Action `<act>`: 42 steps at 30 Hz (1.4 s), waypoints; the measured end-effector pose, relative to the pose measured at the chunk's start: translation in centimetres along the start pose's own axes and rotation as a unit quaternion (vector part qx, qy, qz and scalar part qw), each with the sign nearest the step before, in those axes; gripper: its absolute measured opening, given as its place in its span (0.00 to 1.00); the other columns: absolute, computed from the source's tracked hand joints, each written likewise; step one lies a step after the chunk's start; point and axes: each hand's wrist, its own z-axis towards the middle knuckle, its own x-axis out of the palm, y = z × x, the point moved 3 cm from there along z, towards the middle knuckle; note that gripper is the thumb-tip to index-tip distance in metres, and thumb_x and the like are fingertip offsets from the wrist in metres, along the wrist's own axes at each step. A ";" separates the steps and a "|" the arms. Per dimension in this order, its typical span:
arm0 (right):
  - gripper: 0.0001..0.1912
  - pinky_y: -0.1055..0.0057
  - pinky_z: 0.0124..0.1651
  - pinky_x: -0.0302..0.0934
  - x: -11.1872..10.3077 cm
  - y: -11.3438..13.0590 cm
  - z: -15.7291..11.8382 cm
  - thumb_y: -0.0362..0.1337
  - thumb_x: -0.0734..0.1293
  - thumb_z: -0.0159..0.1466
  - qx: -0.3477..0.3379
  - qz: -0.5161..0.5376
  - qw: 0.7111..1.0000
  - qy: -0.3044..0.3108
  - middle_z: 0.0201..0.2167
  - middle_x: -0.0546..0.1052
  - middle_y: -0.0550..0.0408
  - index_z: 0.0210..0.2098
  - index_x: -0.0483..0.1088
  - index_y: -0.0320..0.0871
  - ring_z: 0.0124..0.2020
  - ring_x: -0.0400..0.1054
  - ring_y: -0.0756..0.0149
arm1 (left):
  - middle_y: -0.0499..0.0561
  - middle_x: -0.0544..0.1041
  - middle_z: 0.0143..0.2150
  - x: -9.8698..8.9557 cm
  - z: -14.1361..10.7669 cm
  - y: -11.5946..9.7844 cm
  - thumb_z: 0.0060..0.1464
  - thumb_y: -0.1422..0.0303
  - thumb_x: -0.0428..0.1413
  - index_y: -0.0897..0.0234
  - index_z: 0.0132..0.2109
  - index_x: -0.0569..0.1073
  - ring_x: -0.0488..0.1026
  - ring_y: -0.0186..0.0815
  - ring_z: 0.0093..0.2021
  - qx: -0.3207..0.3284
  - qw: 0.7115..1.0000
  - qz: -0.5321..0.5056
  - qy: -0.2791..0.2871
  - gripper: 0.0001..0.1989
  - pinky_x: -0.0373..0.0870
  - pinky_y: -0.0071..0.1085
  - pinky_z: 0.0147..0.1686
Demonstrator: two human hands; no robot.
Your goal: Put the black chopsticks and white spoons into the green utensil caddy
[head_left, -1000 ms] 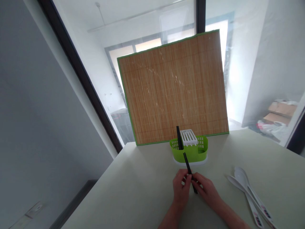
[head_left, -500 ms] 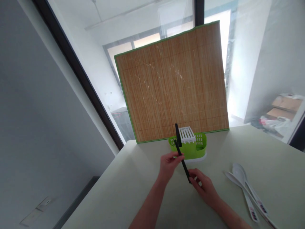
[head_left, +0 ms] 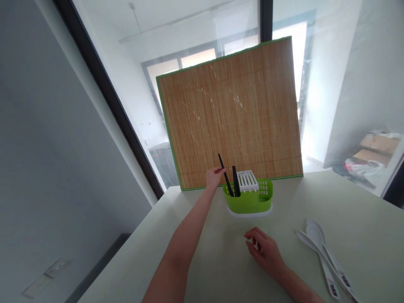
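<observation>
My left hand (head_left: 215,176) pinches a pair of black chopsticks (head_left: 225,174) near the upper part. Their lower ends are inside the left compartment of a green utensil holder (head_left: 249,204), and they lean to the left. More black chopsticks (head_left: 235,179) stand upright in that same compartment, beside the ones I hold. A white slotted rack (head_left: 248,180) covers the holder's middle, and the right compartment shows nothing sticking out. Low over the table, in front of the holder, my right hand (head_left: 263,250) is empty, its fingers curled with thumb and forefinger apart.
White spoons (head_left: 318,240) with long handles lie crossed on the pale table (head_left: 189,256) at the right. Behind the holder a bamboo mat (head_left: 233,118) with green edging leans against the window. A grey wall (head_left: 63,147) rises at the left.
My left hand has carried the chopsticks up and left, from in front of the holder into its left compartment. My right hand has let go of their end.
</observation>
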 end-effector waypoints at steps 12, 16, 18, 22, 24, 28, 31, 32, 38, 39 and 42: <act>0.06 0.76 0.32 0.56 0.4 -0.1 0.1 0.31 0.59 0.62 0.000 -0.022 0.999 0.027 0.32 0.70 0.58 0.37 0.65 0.46 0.27 0.62 0.73 | 0.57 0.79 0.35 4.5 1.4 5.2 0.42 0.64 0.64 0.66 0.35 0.79 0.75 0.40 0.39 -0.068 0.987 0.099 0.103 0.12 0.69 0.33 0.40; 0.07 0.76 0.31 0.55 0.6 -0.2 0.1 0.31 0.58 0.62 -0.001 -0.030 0.999 0.032 0.31 0.70 0.58 0.36 0.66 0.46 0.26 0.62 0.73 | 0.57 0.79 0.34 4.6 1.8 5.3 0.42 0.65 0.64 0.67 0.36 0.79 0.75 0.39 0.36 -0.076 0.987 0.085 0.117 0.12 0.70 0.31 0.37; 0.07 0.76 0.31 0.55 0.7 -0.3 0.1 0.30 0.58 0.62 0.001 -0.034 0.999 0.033 0.30 0.70 0.59 0.36 0.66 0.46 0.26 0.62 0.73 | 0.57 0.79 0.34 4.5 2.0 5.3 0.43 0.66 0.63 0.68 0.38 0.78 0.75 0.37 0.34 -0.082 0.987 0.070 0.119 0.13 0.71 0.30 0.35; 0.07 0.76 0.31 0.55 0.8 -0.4 0.1 0.31 0.58 0.62 0.003 -0.045 0.998 0.045 0.29 0.69 0.59 0.35 0.66 0.46 0.26 0.63 0.73 | 0.57 0.78 0.34 4.6 2.0 5.6 0.42 0.66 0.64 0.69 0.38 0.77 0.75 0.36 0.33 -0.098 0.987 0.046 0.115 0.15 0.71 0.29 0.34; 0.07 0.76 0.32 0.55 0.8 -0.3 0.1 0.31 0.58 0.62 0.004 -0.051 0.997 0.051 0.29 0.69 0.59 0.36 0.66 0.46 0.26 0.63 0.73 | 0.58 0.78 0.33 4.7 1.7 5.9 0.41 0.65 0.65 0.69 0.36 0.78 0.75 0.36 0.34 -0.108 0.987 0.041 0.110 0.14 0.71 0.30 0.34; 0.08 0.76 0.32 0.55 0.7 -0.2 0.2 0.30 0.58 0.61 0.005 -0.062 0.996 0.057 0.28 0.70 0.59 0.36 0.67 0.46 0.26 0.63 0.72 | 0.59 0.78 0.33 5.2 1.1 6.2 0.40 0.64 0.65 0.69 0.33 0.78 0.75 0.38 0.34 -0.125 0.985 0.035 0.110 0.13 0.70 0.31 0.34; 0.08 0.76 0.32 0.56 0.6 -0.1 0.2 0.29 0.59 0.60 0.007 -0.066 0.996 0.056 0.28 0.70 0.59 0.35 0.67 0.45 0.26 0.63 0.73 | 0.60 0.77 0.31 5.4 0.8 6.1 0.40 0.62 0.65 0.70 0.32 0.77 0.74 0.38 0.33 -0.134 0.983 0.032 0.119 0.14 0.70 0.32 0.34; 0.08 0.76 0.32 0.56 0.6 -0.1 0.2 0.29 0.59 0.60 0.007 -0.064 0.996 0.057 0.28 0.70 0.59 0.35 0.67 0.45 0.25 0.63 0.73 | 0.60 0.77 0.31 5.4 0.7 6.0 0.40 0.61 0.65 0.70 0.31 0.77 0.74 0.37 0.32 -0.136 0.983 0.031 0.123 0.15 0.70 0.32 0.33; 0.09 0.76 0.32 0.56 0.6 -0.1 0.2 0.29 0.58 0.60 0.002 -0.062 0.996 0.061 0.28 0.71 0.59 0.35 0.67 0.46 0.25 0.64 0.72 | 0.59 0.77 0.30 5.0 1.1 5.1 0.37 0.57 0.65 0.70 0.29 0.77 0.74 0.37 0.32 -0.133 0.980 0.035 0.141 0.18 0.69 0.31 0.32; 0.09 0.77 0.32 0.56 0.6 -0.1 0.2 0.29 0.58 0.60 0.002 -0.063 0.996 0.062 0.28 0.71 0.59 0.35 0.67 0.46 0.25 0.64 0.72 | 0.59 0.77 0.30 4.9 1.2 5.0 0.37 0.57 0.65 0.70 0.29 0.77 0.73 0.37 0.32 -0.132 0.980 0.035 0.143 0.18 0.69 0.31 0.32; 0.09 0.77 0.31 0.56 0.7 -0.1 0.2 0.29 0.58 0.59 0.000 -0.063 0.996 0.063 0.27 0.71 0.60 0.35 0.67 0.46 0.25 0.63 0.73 | 0.58 0.77 0.29 4.9 1.5 5.0 0.36 0.58 0.66 0.70 0.28 0.77 0.73 0.36 0.31 -0.132 0.979 0.039 0.148 0.17 0.69 0.31 0.32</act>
